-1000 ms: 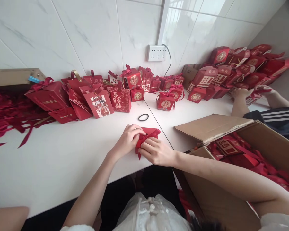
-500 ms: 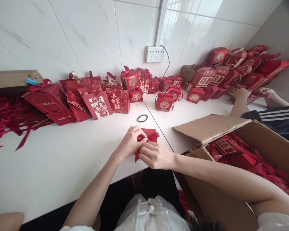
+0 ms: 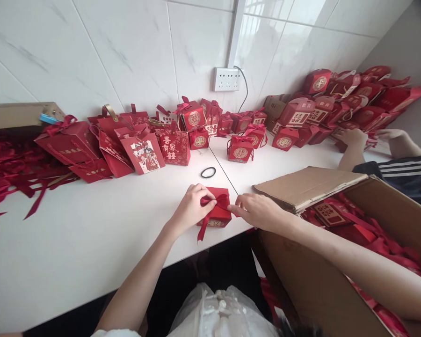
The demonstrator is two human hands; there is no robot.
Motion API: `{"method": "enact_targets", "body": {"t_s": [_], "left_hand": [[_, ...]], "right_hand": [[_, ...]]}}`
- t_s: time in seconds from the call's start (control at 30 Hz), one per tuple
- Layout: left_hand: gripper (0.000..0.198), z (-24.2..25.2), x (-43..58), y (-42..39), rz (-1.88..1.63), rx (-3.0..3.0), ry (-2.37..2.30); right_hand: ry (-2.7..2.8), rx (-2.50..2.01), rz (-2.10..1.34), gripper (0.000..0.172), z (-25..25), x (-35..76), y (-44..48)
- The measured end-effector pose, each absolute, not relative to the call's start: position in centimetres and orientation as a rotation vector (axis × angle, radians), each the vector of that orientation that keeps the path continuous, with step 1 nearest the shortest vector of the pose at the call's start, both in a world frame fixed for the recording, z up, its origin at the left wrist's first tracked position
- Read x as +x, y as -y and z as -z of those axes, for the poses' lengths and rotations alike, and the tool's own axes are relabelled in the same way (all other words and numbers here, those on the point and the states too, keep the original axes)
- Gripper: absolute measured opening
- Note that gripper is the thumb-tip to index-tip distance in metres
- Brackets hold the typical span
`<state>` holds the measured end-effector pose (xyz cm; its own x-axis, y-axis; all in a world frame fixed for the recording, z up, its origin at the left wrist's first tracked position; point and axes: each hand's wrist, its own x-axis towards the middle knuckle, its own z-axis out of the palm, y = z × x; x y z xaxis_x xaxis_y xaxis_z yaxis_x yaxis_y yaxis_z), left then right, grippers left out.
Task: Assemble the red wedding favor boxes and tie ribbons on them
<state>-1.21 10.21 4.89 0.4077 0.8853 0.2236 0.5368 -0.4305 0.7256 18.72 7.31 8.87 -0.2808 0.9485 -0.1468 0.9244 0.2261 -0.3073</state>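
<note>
A small red gift box (image 3: 220,222) with a gold emblem on its front sits near the table's front edge. Red ribbon (image 3: 204,227) is tied over its top in a bow, and one tail hangs down the front. My left hand (image 3: 192,208) pinches the ribbon by the knot, on the left of the lid. At the box's right side my right hand (image 3: 261,211) is closed on the right part of the bow, thumb and fingertips together. A bit of ribbon shows beneath those fingertips. Beyond the box lies a black hair tie (image 3: 208,172).
Several finished red boxes (image 3: 240,149) and bags (image 3: 175,146) line the wall. An open cardboard box (image 3: 312,187) full of red boxes stands at the right. Farther right are a co-worker's hands (image 3: 352,139) by a pile. Loose ribbons (image 3: 3,161) fill a carton at left.
My right hand has moved from the knot to the right side of the bow, uncovering the box's front. My left hand stays at the knot.
</note>
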Motion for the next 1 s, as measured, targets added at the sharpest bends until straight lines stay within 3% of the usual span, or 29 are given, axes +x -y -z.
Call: {"method": "enact_targets", "body": {"t_s": [0.13,0.37,0.43,0.6,0.73,1.0], "left_hand": [[0.01,-5.0,-1.1,-10.1,-0.804,2.126,-1.221],[0.012,-5.0,-1.0,-10.1,-0.805,2.15,-1.249],[0.01,-5.1,-1.2,-10.1,-0.817,2.145,-1.238],[0.025,-5.2,-2.1,-10.1,-0.882,1.898,-1.271],[0.024,-4.8,-2.0,-9.9,-0.903,1.717,-1.356],[0.019,-3.8,-0.6,-8.0,-1.076,1.543,-1.483]], "right_hand": [[2.045,-1.781,-1.316,0.039,-8.1,19.0,-7.2],[1.982,-1.525,-1.696,0.036,-8.3,18.9,-5.7],[2.086,-1.578,-1.638,0.041,-8.7,19.4,-6.2],[2.144,-1.711,-0.806,0.041,-8.8,19.7,-9.6],[2.176,-1.562,-0.912,0.033,-8.0,18.1,-10.9],[1.882,-1.689,-1.251,0.036,-7.8,17.8,-8.7]]}}
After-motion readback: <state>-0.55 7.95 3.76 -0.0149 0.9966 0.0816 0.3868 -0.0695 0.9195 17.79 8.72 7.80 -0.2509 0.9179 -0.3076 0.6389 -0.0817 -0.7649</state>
